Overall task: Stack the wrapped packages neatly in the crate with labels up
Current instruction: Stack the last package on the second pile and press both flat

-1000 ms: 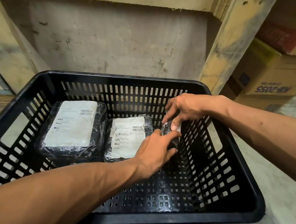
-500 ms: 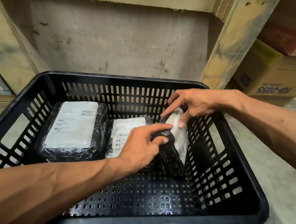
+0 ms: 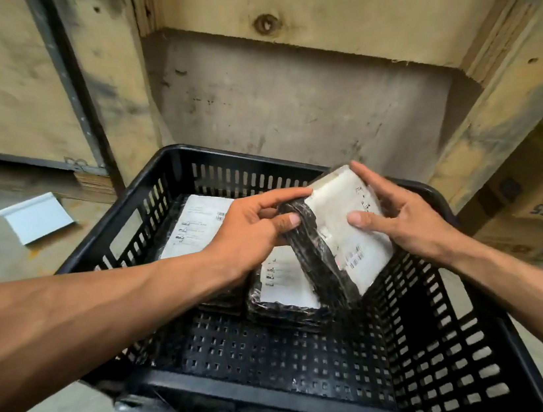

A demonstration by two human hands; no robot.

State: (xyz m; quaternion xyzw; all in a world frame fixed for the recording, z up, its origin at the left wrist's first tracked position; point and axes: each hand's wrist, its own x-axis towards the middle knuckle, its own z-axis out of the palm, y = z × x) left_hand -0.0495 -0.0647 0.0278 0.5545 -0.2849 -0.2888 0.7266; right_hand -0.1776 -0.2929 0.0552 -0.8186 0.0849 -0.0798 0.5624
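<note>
The black crate (image 3: 323,403) sits nearest, its perforated floor bare at 6 o'clock; above it both hands grip one wrapped package (image 3: 342,231) tilted on edge, left hand (image 3: 250,239) at 9 o'clock, right hand (image 3: 403,219) at 3 o'clock; two labelled packages (image 3: 284,287) lie flat beyond; a white sheet (image 3: 37,217) lies at 10 o'clock on the floor.

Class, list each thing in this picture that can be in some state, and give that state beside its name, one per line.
Held package: tilted on edge, label facing right, gripped by both hands.
Middle package: lying flat in the crate, label up.
Far-left package: lying flat, label up.
Crate: upright, near half of its floor bare.
Left hand: closed on the held package's black edge.
Right hand: pressed on its label side.
</note>
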